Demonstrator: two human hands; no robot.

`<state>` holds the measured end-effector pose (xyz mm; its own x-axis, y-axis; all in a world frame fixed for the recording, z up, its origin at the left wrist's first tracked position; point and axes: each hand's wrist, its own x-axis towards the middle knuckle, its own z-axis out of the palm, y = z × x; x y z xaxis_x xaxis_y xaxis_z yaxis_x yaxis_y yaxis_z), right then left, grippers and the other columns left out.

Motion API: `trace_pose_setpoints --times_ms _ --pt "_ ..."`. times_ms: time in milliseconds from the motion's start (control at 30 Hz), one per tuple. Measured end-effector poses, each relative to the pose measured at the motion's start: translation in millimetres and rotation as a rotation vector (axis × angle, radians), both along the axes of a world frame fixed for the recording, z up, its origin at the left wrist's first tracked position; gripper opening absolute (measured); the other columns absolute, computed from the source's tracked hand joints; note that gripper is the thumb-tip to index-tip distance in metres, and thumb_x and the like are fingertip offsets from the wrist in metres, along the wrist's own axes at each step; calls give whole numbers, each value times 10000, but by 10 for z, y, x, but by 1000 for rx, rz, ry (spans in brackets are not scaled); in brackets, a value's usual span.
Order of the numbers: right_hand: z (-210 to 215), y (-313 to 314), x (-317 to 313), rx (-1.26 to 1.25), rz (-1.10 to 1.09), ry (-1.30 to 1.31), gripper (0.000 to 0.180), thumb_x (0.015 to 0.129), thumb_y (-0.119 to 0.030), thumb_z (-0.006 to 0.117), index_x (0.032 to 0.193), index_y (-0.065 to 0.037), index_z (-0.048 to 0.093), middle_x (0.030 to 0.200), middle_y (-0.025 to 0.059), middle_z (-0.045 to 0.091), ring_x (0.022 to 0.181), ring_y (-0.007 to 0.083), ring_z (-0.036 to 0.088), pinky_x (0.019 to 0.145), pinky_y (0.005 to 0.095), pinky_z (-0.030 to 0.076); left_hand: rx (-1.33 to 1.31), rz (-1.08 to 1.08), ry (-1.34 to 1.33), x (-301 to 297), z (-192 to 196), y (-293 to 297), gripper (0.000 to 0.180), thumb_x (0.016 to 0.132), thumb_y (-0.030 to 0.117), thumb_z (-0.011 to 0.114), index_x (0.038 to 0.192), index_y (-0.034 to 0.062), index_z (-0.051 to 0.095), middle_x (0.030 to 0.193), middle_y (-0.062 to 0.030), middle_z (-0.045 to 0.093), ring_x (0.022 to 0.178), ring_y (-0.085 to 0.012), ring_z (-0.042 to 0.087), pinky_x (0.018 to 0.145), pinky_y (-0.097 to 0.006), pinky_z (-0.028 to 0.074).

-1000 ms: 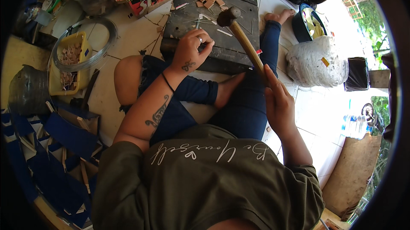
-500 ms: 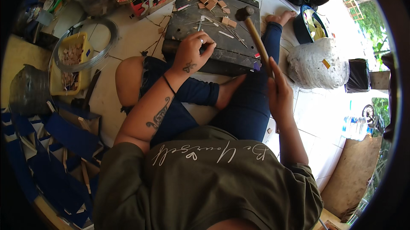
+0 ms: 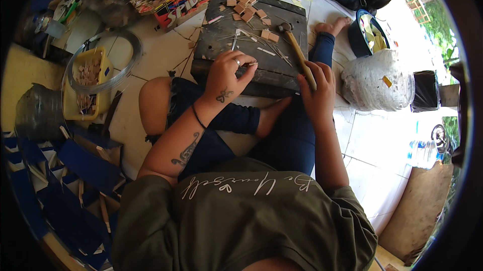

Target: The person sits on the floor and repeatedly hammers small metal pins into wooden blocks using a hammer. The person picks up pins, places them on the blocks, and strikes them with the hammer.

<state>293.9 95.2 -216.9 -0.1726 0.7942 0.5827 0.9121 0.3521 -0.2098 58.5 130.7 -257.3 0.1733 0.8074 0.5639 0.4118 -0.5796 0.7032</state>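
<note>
Head view: dark wooden board lies flat on the tiled floor in front of the seated person, its near edge against the legs. Surface is worn and scratched, strewn with thin metal pins and small tan wooden squares grouped toward its far side. Right hand is closed around the lower end of a hammer with a pale wooden handle; the metal head rests on the board's far right area, beside two of the squares. Left hand rests on the near part of the board, fingers curled and pinched together at the tips; what they pinch is too small to tell. A ring shows on one finger.
</note>
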Motion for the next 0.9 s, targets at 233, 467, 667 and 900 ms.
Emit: trace_pose_setpoints --times_ms 233,467,667,900 --pt "325 204 -549 -447 221 507 199 809 -131 746 966 -19 696 858 56 689 789 120 644 669 250 452 90 -22 140 29 221 -133 74 778 78 710 843 58 680 813 -53 648 796 -234 617 766 -360 460" --pt "225 179 -639 -496 288 739 119 842 -54 723 927 21 690 862 37 698 800 75 627 745 226 490 -244 -122 -281 88 230 -208 101 851 101 661 905 18 642 802 -85 624 768 -272 606 696 -366 479" --pt "185 130 -654 -527 261 900 114 861 -75 713 915 24 694 794 37 680 751 85 627 711 225 493 -189 -128 -178 134 146 -214 99 906 94 595 877 1 614 770 -137 607 724 -322 589 678 -397 464" --pt "239 142 -621 -808 260 1096 195 948 -153 614 931 30 678 784 44 667 700 77 581 651 213 445 -86 -106 -108 106 108 -184 109 908 100 592 868 0 611 760 -146 602 731 -341 586 687 -412 455"
